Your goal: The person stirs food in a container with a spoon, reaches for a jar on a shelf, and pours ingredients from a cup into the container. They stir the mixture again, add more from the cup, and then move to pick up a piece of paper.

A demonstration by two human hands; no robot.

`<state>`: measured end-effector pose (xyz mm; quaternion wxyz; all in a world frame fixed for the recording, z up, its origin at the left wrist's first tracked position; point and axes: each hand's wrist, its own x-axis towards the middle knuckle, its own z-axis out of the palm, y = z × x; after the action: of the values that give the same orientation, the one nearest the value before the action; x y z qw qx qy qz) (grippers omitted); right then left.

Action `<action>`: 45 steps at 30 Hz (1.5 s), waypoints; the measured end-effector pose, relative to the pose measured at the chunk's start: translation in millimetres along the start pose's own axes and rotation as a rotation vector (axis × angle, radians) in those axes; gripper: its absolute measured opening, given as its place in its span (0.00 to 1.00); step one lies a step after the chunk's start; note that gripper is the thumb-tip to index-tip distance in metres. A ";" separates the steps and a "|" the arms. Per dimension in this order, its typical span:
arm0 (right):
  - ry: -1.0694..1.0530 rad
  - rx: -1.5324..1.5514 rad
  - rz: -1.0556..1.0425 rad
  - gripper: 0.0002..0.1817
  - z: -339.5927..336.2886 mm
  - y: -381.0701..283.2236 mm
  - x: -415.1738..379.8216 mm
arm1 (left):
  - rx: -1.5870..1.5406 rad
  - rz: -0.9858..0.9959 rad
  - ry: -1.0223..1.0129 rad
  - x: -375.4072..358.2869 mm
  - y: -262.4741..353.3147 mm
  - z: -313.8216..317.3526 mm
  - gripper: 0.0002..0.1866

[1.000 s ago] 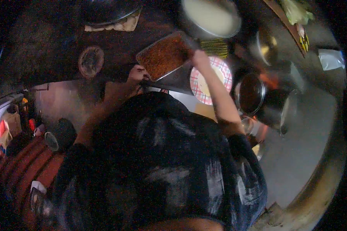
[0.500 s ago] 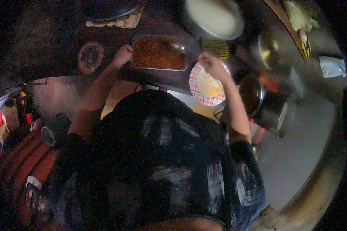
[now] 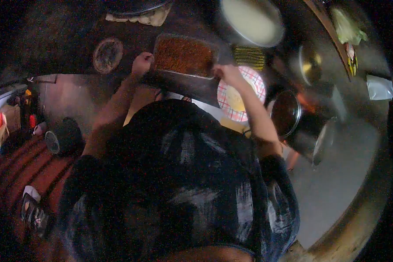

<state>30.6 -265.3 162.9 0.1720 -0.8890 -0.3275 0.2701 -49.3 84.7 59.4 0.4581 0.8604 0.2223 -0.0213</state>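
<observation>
A rectangular dish (image 3: 185, 55) filled with a reddish-brown crumbly food lies on the dark counter. At its left edge is my left hand (image 3: 142, 63), its fingers closed at the rim. My right hand (image 3: 228, 74) is by the dish's right edge with fingers drawn together; whether it grips the rim is hard to tell. Beneath my right wrist a red-and-white checked plate (image 3: 221, 94) bears a pale yellowish food. Left of my left hand sits a round, clear-looking dish (image 3: 108, 55).
A large bowl of whitish stuff (image 3: 252, 22) stands at the top. A green ridged item (image 3: 249, 58) lies below it. Pots (image 3: 285, 114) and a metal bowl (image 3: 310, 65) are at the right, near a leafy vegetable (image 3: 347, 26) and a plastic bag (image 3: 380, 87).
My right hand has come down and left to the dish's right edge. The shiny utensil-like thing over the dish no longer shows there. The whole view has shifted slightly.
</observation>
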 end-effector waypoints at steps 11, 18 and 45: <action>0.126 -0.035 -0.049 0.13 -27.6 22.0 2.6 | -0.452 0.113 -0.225 27.5 -30.4 7.6 0.05; -0.071 -0.307 -0.056 0.12 1.4 -0.1 17.3 | -0.730 -0.026 -0.286 18.0 -17.1 0.2 0.05; 0.011 -0.338 0.087 0.10 -50.6 -58.5 11.8 | -0.601 -0.012 -0.252 20.1 6.5 2.7 0.07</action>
<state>39.5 -221.3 227.1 0.0098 -0.9200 -0.3285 0.2136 -28.1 86.7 58.0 0.7153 0.6760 0.1652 -0.0637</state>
